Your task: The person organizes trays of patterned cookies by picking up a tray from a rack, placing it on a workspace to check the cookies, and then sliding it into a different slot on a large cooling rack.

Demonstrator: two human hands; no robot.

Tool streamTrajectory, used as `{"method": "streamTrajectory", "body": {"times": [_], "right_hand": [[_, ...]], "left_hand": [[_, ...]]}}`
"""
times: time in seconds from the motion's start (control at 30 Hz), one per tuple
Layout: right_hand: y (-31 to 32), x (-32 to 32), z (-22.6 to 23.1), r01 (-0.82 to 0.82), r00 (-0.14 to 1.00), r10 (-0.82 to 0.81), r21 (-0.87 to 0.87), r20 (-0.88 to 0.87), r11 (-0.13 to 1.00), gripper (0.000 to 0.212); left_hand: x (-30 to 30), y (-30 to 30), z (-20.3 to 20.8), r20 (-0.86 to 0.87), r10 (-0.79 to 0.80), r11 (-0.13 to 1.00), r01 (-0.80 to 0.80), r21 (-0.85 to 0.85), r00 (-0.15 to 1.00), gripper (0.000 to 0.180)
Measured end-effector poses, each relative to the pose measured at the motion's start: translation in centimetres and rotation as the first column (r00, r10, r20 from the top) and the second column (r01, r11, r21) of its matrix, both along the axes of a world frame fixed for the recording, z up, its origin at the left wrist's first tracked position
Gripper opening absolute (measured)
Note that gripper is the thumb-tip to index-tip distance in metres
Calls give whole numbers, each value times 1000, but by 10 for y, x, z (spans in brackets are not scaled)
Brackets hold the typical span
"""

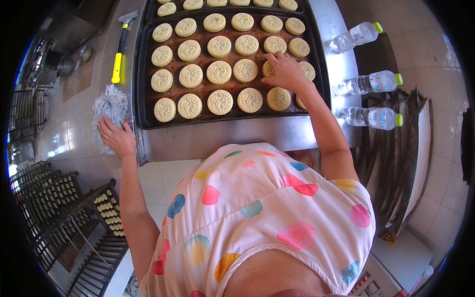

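Note:
Rows of pale round mooncakes [219, 73] with fluted rims and stamped tops lie on a dark baking tray [210, 122] on the metal table. Over the tray's right part, my right hand [288, 73] curves round one mooncake [268, 70], with fingers at its far edge and the thumb at its near edge. The hand covers part of that cake, which rests in its row. At the table's left edge, my left hand [118, 136] lies with fingers apart on a bundle of grey stringy cloth [111, 105], holding nothing.
A yellow-and-black handled scraper [119, 52] lies beyond the grey bundle. Three clear bottles with green caps, one a nearer bottle [373, 118], line the right side. Another tray of mooncakes [216, 2] adjoins at the far side. A rack [59, 198] of loaded trays stands at lower left.

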State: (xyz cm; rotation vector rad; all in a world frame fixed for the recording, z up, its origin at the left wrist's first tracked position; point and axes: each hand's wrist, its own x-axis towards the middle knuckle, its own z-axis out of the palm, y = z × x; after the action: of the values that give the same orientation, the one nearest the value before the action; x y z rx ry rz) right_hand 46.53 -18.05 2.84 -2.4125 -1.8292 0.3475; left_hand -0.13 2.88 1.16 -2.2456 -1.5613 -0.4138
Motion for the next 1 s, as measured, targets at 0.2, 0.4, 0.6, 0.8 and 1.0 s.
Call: {"method": "streamTrajectory", "body": {"times": [0.2, 0.4, 0.6, 0.8, 1.0], "right_hand": [[6, -3, -4, -57, 994, 61, -44, 89, 997, 48], [0, -8, -1, 35, 983, -37, 14, 182, 999, 51], [2, -12, 4, -37, 987, 11, 163, 161, 986, 49], [32, -36, -8, -90, 994, 83, 116, 70, 989, 59], [51, -53, -22, -123, 991, 120, 61, 56, 991, 61]], "left_hand": [[-2, -1, 0, 1, 2, 1000, -2, -10, 1000, 61], [-5, -1, 0, 16, -8, 1000, 8, -5, 1000, 60], [-5, -2, 0, 19, 7, 1000, -7, -17, 1000, 61], [-7, -3, -1, 13, -1, 999, 1, -32, 1000, 61], [-8, -4, -2, 13, -28, 999, 28, -21, 1000, 60]]}}
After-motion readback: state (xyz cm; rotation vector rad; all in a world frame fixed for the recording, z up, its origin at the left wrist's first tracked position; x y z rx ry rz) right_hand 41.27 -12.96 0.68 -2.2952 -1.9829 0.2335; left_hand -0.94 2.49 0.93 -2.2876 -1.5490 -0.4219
